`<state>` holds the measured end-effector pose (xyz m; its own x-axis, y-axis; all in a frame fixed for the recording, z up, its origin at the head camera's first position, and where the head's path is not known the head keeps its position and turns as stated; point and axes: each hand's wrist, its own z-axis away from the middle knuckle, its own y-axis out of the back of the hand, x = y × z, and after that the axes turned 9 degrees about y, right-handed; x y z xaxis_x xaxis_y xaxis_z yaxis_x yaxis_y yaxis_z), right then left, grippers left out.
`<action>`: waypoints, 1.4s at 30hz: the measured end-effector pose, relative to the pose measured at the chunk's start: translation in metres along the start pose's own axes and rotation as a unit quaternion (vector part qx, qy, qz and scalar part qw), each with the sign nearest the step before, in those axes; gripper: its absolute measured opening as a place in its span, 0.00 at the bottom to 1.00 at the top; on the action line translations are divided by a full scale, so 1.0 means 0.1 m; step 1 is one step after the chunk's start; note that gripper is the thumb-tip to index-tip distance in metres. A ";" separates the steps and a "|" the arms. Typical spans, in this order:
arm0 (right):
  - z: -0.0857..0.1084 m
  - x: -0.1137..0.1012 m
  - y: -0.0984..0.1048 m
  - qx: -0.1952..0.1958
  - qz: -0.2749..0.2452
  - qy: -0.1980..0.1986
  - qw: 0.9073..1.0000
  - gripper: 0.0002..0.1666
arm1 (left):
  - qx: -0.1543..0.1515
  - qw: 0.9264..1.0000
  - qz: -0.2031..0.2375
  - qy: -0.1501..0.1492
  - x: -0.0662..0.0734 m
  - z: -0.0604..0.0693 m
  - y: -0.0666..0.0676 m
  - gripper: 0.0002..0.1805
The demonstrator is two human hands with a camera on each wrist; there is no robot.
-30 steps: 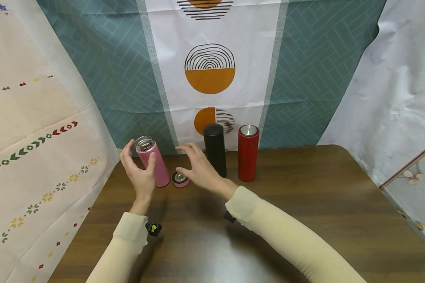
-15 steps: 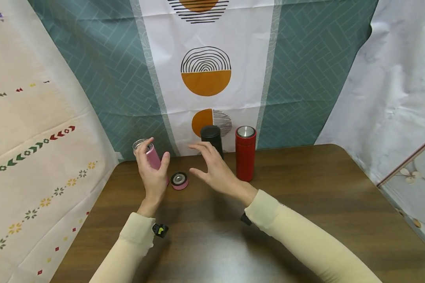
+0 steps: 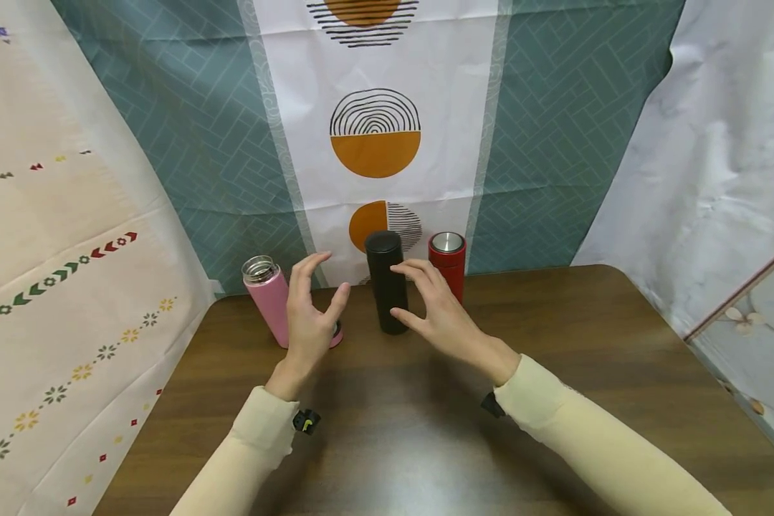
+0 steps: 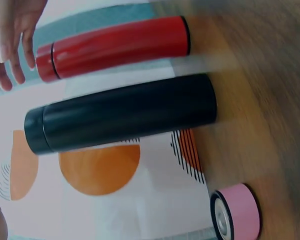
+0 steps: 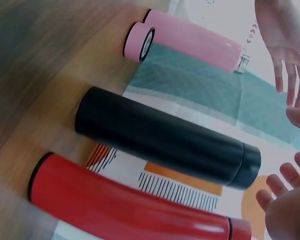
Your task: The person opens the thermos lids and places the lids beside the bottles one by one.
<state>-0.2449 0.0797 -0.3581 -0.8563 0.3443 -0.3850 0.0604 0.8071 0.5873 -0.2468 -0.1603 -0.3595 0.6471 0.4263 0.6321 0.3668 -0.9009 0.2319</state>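
Note:
Both hands are raised with nothing in them, on either side of the black bottle (image 3: 388, 290). My left hand (image 3: 309, 319) has its fingers spread between the pink bottle (image 3: 271, 304) and the black one, partly covering the pink lid (image 3: 337, 335). The pink bottle stands without its lid, its mouth uncovered. My right hand (image 3: 443, 315), thumb and fingers apart, is just right of the black bottle, in front of the red bottle (image 3: 450, 269). In the right wrist view the black bottle (image 5: 165, 136) has its cap on, and the pink lid (image 5: 138, 41) lies near the pink bottle's base.
The brown wooden table (image 3: 387, 444) reaches toward me and to the right. A patterned cloth (image 3: 219, 143) hangs directly behind the bottles, with further cloths at the left and right sides.
Both hands have moved to the right, away from the pink bottle and toward the black one. The pink bottle has come into fuller view, while my left hand now partly covers the lid.

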 end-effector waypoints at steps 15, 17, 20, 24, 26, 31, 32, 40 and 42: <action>0.31 0.19 0.38 0.045 0.017 -0.021 0.999 0.39 | -0.062 0.998 0.031 0.007 0.15 0.05 -0.25 0.29; 0.33 0.22 0.41 0.052 0.019 -0.025 0.998 0.39 | -0.069 0.997 0.031 0.006 0.15 0.05 -0.28 0.30; 0.37 0.27 0.45 0.061 0.021 -0.034 0.997 0.41 | -0.073 0.997 0.034 0.007 0.17 0.05 -0.31 0.31; 0.42 0.34 0.50 0.075 0.025 -0.048 0.996 0.43 | -0.066 0.997 0.041 0.010 0.19 0.05 -0.35 0.32; 0.44 0.37 0.53 0.082 0.021 -0.059 0.995 0.44 | -0.068 0.997 0.043 0.007 0.20 0.06 -0.37 0.32; 0.45 0.45 0.59 0.084 -0.013 -0.108 0.990 0.45 | -0.091 0.995 0.031 -0.010 0.23 0.08 -0.42 0.31; 0.44 0.46 0.59 0.081 -0.022 -0.122 0.989 0.45 | -0.097 0.995 0.026 -0.013 0.24 0.09 -0.43 0.31; 0.46 0.62 0.63 0.057 -0.084 -0.227 0.969 0.49 | -0.158 0.987 -0.026 0.011 0.28 0.06 -0.51 0.33; 0.48 0.67 0.63 0.046 -0.096 -0.247 0.963 0.50 | -0.161 0.986 -0.026 0.019 0.29 0.06 -0.53 0.33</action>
<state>-0.2742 0.1767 -0.3807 -0.5088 0.3522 -0.7855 -0.0102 0.9099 0.4146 -0.2435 -0.1001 -0.3578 0.6053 0.4747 0.6390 0.1633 -0.8597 0.4839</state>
